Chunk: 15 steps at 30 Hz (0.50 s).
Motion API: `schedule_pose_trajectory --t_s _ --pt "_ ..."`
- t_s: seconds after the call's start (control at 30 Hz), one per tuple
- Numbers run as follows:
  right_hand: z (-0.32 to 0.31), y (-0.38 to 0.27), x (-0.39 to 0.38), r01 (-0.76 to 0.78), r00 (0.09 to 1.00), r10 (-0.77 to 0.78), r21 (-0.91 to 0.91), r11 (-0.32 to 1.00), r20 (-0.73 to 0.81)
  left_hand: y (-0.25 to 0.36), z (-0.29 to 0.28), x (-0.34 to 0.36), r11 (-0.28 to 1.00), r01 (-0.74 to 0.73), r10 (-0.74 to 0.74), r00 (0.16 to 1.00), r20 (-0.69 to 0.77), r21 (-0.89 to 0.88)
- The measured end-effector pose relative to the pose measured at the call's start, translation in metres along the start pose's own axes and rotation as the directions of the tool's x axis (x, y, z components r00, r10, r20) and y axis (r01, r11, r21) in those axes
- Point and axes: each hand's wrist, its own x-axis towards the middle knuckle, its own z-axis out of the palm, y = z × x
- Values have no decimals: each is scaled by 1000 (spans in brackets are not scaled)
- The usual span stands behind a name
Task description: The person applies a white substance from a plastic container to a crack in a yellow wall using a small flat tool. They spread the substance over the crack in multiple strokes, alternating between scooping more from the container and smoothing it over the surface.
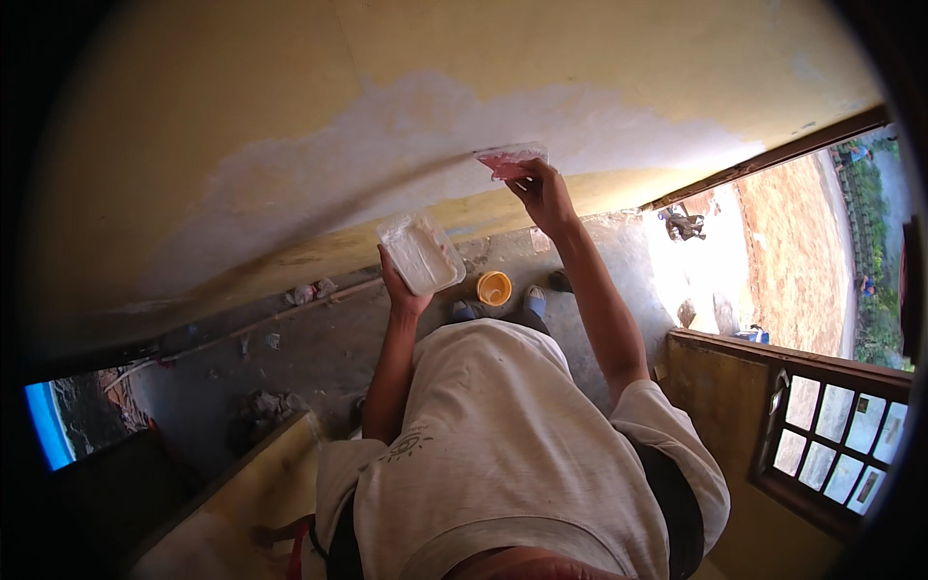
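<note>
My left hand [404, 292] grips the edge of a shallow white plastic tray [421, 253], tilted so its inside shows, with whitish paste smeared in it. Out ahead, my right hand [543, 196] pinches a flat reddish-pink scraper [510, 160] with white paste along its edge. The scraper lies against or very close to the wall; I cannot tell whether it touches. A broad whitish patch [387, 135] spreads across the yellow wall [242, 58] around it.
An orange bucket [494, 288] stands on the grey floor by my feet. Rubbish [311, 291] lies along the wall base to the left. On the right are a bright doorway [706, 251] and a wood-framed door with panes [839, 440].
</note>
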Motion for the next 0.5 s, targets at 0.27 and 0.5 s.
schedule_pose_trajectory --t_s 0.27,0.5 --pt "103 -149 -39 224 941 -249 130 966 230 -1 4 -4 999 -22 21 999 44 25" --pt "85 -143 -64 400 871 -441 209 892 216 -8 2 1 1000 -4 4 1000 4 6"
